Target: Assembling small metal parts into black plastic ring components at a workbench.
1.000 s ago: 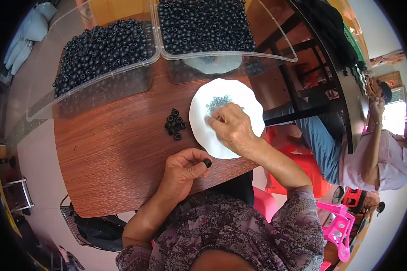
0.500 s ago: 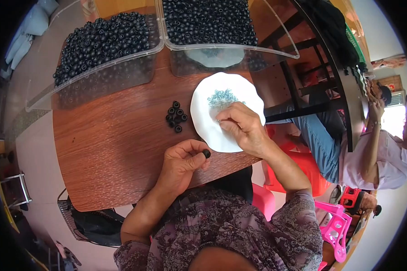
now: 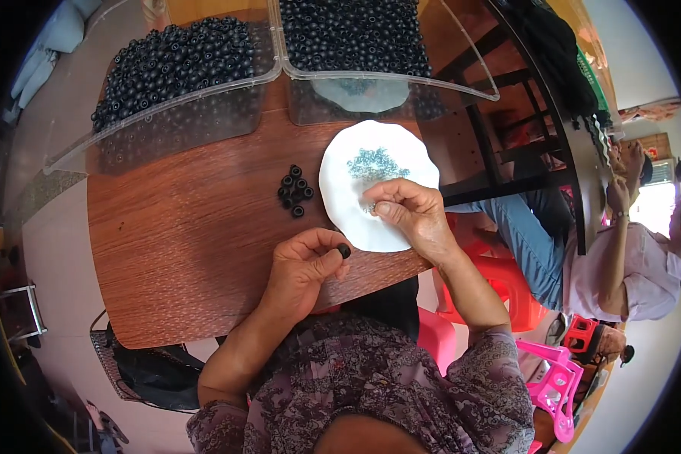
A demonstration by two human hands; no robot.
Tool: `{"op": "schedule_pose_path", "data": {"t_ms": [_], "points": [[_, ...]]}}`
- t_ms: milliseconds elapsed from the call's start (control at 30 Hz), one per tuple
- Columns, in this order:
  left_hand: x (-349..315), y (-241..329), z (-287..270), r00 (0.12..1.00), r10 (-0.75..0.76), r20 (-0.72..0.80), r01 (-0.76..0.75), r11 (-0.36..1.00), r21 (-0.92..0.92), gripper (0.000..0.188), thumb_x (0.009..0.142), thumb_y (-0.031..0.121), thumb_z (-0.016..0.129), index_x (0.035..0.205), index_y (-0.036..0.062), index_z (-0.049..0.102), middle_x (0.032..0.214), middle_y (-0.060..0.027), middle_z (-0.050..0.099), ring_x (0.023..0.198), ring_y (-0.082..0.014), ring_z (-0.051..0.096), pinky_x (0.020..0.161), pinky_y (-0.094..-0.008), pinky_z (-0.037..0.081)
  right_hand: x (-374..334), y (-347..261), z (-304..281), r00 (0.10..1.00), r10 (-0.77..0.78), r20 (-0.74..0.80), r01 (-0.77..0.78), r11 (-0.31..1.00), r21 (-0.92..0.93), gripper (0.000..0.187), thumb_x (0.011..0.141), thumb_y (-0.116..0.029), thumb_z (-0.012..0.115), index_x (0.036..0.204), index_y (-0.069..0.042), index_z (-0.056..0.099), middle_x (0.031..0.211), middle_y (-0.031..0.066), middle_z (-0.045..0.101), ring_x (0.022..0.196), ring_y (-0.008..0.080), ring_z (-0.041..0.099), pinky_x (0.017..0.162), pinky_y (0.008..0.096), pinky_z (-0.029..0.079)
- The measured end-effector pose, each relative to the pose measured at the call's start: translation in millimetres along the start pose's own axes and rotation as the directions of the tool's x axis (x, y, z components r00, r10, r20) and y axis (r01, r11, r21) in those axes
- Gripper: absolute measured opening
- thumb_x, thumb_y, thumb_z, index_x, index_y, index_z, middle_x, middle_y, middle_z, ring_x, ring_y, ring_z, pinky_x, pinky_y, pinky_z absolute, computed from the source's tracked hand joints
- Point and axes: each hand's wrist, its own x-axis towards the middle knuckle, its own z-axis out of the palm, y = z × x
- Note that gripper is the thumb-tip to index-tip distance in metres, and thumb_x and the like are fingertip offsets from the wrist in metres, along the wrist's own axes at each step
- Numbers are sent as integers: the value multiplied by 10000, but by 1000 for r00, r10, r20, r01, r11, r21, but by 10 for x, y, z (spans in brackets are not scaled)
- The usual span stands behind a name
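My left hand [image 3: 299,268], near the table's front edge, pinches one small round black bead-like piece [image 3: 344,250] between thumb and fingertips. My right hand [image 3: 412,216] hovers over the near half of a white wavy-edged plate [image 3: 348,227], thumb and forefinger closed together. Whatever is between those fingertips is too small to make out. Tiny greenish, glassy-looking bits [image 3: 377,162] lie heaped on the plate beyond my fingers. Left of the plate, several black pieces with holes [image 3: 295,191] sit in a loose cluster on the wooden table [image 3: 181,242].
Two clear plastic bins [image 3: 280,72] full of black pieces stand along the table's far side. A dark table [image 3: 575,151] is at the right, where another person [image 3: 620,265] sits. Pink plastic seats [image 3: 435,337] stand near my right side.
My right hand's fingertips have shifted slightly and the hand has turned a little over the plate. My left hand keeps its pinch on the black piece, nearly still.
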Motion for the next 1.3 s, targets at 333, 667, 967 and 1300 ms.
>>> {"op": "schedule_pose_path", "data": {"t_ms": [333,667,967,1300], "points": [[5,-50,282,859,509,65,-400,585,706,204,818,38,650,1013,-4,607,1004,-56,603,830,-84,528,713,-209,424,-108,-137,63,976,215,28,-206,880,428,160,809,-2,634,961,39,608,817,80,637,640,95,542,624,207,451],[74,-94,323,883,460,93,-364,547,754,173,813,21,648,979,-15,617,998,-47,585,876,-88,529,754,-210,433,-196,-118,122,987,157,-30,-141,941,308,164,796,17,651,955,26,611,820,50,629,728,93,582,677,209,477],[110,45,404,957,269,-108,-163,808,567,143,848,58,616,958,-28,587,886,-72,629,749,-92,560,702,-204,448,-225,-111,57,979,-202,-29,182,931,-317,172,770,26,670,935,8,621,830,35,607,721,104,567,642,226,457],[180,73,331,983,101,-152,-65,973,221,127,883,53,558,967,-42,568,864,-144,639,699,-135,580,639,-237,461,-109,-45,44,865,-495,85,426,633,-646,134,758,17,655,887,-16,661,832,82,598,718,168,569,645,253,442]]}}
